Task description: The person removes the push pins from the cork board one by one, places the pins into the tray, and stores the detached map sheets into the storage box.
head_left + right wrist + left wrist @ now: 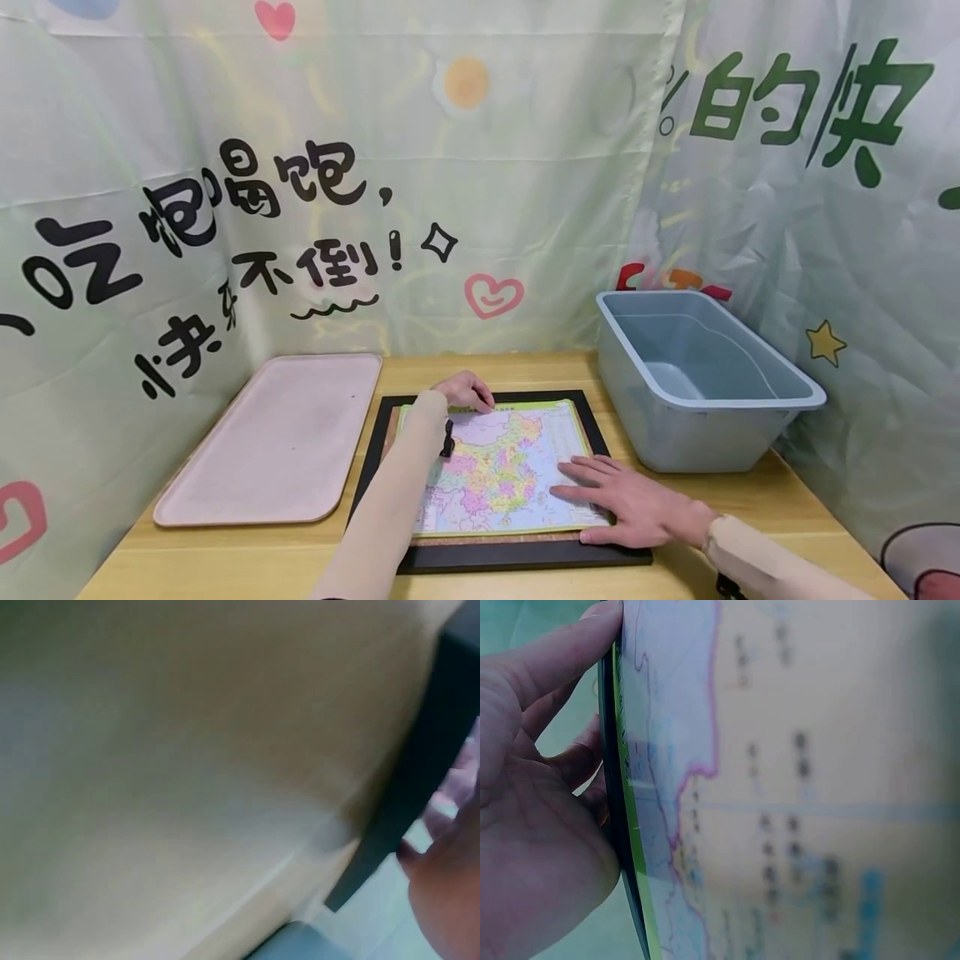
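Note:
A colourful printed map (498,467) lies on a black-framed board (525,557) with a brown cork-like surface, flat on the wooden table. At the map's top edge, my left hand (463,390) has its fingers bent and its fingertips seem to pinch the edge. The left wrist view shows that hand (540,795) beside the map's green border (641,877), the last fingers curled. My right hand (630,498) rests with spread fingers on the map's lower right side and the frame. In the right wrist view, part of it shows past the black frame edge (412,772).
A pale pink tray (262,450) lies on the left of the table (172,567). To the right stands a deep grey-blue plastic bin (705,433), its inside partly visible. Printed fabric (525,208) hangs behind the table and along both sides.

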The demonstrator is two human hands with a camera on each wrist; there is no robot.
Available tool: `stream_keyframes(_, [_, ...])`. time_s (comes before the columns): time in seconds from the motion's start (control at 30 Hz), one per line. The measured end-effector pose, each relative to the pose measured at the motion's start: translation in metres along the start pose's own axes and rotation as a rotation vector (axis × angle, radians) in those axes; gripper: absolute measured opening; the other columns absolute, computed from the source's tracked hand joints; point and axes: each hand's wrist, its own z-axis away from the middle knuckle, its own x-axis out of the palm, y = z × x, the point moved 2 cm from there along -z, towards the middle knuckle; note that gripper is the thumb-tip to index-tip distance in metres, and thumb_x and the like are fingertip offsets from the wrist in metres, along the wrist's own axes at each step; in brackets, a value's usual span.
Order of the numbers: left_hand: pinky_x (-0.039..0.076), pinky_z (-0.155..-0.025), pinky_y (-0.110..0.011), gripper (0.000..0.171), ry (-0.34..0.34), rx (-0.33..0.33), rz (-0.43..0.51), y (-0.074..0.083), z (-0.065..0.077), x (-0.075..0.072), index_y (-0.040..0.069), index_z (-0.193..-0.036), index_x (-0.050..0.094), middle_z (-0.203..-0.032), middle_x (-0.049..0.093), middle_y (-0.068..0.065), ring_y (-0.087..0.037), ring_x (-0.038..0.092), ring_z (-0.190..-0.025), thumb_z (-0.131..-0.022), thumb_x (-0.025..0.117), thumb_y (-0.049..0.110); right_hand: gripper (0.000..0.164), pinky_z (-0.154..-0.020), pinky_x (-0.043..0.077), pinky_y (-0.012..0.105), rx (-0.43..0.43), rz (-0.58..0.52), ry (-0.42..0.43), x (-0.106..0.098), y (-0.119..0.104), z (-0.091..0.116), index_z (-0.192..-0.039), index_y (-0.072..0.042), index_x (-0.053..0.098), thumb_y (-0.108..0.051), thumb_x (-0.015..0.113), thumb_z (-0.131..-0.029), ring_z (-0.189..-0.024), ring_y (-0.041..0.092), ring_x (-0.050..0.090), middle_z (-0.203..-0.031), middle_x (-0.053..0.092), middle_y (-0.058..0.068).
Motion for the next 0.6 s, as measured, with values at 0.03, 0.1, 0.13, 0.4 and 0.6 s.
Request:
stream_keyframes(0.03, [0.051, -0.078, -0.027, 0.006, 0.005, -0.002, -0.004, 0.0, -0.001, 0.0, 0.015, -0.087, 0.078, -0.09, 0.073, 0.001, -0.013, 0.063, -0.079, -0.085, 0.076, 0.009, 0.058, -0.105, 0.033, 0.058, -0.017, 0.024, 0.001, 0.001, 0.003, 0.0, -0.151, -0.036, 0.036, -0.056, 0.048, -0.098, -0.142, 0.033, 0.037, -0.156, 0.039, 0.004])
stream_keyframes(0.1, [0.051, -0.077, -0.027, 0.006, 0.016, -0.001, -0.018, 0.0, -0.001, 0.001, 0.014, -0.088, 0.078, -0.09, 0.072, 0.001, -0.013, 0.063, -0.078, -0.085, 0.076, 0.009, 0.059, -0.107, 0.029, 0.055, -0.043, 0.046, -0.003, 0.002, 0.008, -0.001, -0.153, -0.035, 0.034, -0.054, 0.047, -0.098, -0.144, 0.032, 0.035, -0.158, 0.035, 0.004])
stream_keyframes(0.13, [0.051, -0.076, -0.027, 0.006, 0.02, -0.001, -0.026, 0.0, -0.001, 0.002, 0.014, -0.089, 0.078, -0.09, 0.072, 0.002, -0.012, 0.062, -0.078, -0.085, 0.076, 0.009, 0.06, -0.108, 0.027, 0.054, -0.054, 0.049, -0.005, 0.004, 0.01, -0.002, -0.153, -0.034, 0.033, -0.054, 0.048, -0.099, -0.144, 0.032, 0.034, -0.159, 0.034, 0.004])
stream_keyframes(0.4, [0.049, -0.078, -0.026, 0.009, 0.047, 0.015, -0.048, 0.014, 0.017, 0.002, 0.008, -0.096, 0.076, -0.094, 0.072, 0.0, -0.011, 0.06, -0.079, -0.089, 0.072, 0.01, 0.057, -0.109, 0.019, 0.054, -0.051, -0.019, -0.036, 0.005, 0.014, -0.005, -0.154, -0.033, 0.031, -0.045, 0.047, -0.101, -0.146, 0.035, 0.029, -0.162, 0.028, 0.004])
stream_keyframes(0.6, [0.049, -0.076, -0.028, 0.012, 0.04, 0.038, -0.039, 0.024, 0.03, 0.004, 0.0, -0.1, 0.074, -0.1, 0.072, -0.01, -0.017, 0.06, -0.081, -0.091, 0.068, 0.005, 0.058, -0.108, 0.016, 0.053, -0.041, -0.026, -0.037, 0.005, 0.012, -0.005, -0.153, -0.034, 0.032, -0.049, 0.048, -0.1, -0.146, 0.037, 0.029, -0.161, 0.029, 0.005])
